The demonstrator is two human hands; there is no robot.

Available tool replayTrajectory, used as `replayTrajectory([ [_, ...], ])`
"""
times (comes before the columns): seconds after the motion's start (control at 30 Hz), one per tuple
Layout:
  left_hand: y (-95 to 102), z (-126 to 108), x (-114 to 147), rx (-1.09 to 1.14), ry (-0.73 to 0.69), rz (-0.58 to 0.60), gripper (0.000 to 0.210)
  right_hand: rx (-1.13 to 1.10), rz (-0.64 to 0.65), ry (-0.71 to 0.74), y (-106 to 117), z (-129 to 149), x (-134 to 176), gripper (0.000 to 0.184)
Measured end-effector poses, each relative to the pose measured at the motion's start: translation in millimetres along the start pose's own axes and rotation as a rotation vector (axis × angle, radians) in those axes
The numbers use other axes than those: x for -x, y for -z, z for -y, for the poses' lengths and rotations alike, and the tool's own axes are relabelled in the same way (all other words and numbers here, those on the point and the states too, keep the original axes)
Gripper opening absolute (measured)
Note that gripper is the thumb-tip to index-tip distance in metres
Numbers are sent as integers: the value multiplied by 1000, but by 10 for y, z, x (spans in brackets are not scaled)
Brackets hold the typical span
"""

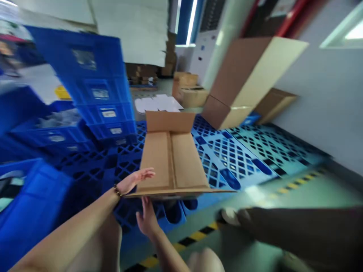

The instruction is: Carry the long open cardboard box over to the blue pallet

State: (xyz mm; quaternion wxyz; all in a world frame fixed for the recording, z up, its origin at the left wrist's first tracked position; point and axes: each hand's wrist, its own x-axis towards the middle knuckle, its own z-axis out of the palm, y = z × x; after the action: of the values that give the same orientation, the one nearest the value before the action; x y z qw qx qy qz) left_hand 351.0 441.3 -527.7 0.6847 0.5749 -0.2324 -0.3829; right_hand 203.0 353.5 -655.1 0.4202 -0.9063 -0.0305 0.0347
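A brown cardboard box [172, 158] lies on a blue plastic pallet [235, 158], its taped seam facing up and a flap raised at the far end. My left hand [136, 179] rests with spread fingers at the box's near left edge. My right hand [147, 221] is under the box's near end, palm against its underside. Neither hand is closed around anything that I can see.
Stacked blue crates [96, 87] stand at the left, with more blue bins [31, 204] nearer me. A large cardboard box [249, 75] leans by the grey wall at the right. Yellow-black floor tape [295, 185] runs along the pallet edge. A dark trouser leg with a white shoe [229, 215] reaches in from the right.
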Motion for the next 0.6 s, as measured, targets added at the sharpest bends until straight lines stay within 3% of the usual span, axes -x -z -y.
replayTrajectory([
  [0.1, 6, 237, 167, -247, -10, -69, 76, 22, 74, -11, -58, -151, 8, 51],
  [0.27, 232, 625, 359, -496, 131, -431, 68, 23, 131, -301, 49, -683, 447, 34],
  [0.37, 308, 739, 538, -603, 160, -418, 72, 45, 191, -464, 73, -1058, 729, 28],
  [0.47, 182, 734, 644, -727, 102, -396, 62, 43, 234, -535, -4, -1288, 774, 26],
  [0.6, -17, 738, 511, -709, 85, -545, 55, 19, 230, -517, -169, -1321, 697, 34],
])
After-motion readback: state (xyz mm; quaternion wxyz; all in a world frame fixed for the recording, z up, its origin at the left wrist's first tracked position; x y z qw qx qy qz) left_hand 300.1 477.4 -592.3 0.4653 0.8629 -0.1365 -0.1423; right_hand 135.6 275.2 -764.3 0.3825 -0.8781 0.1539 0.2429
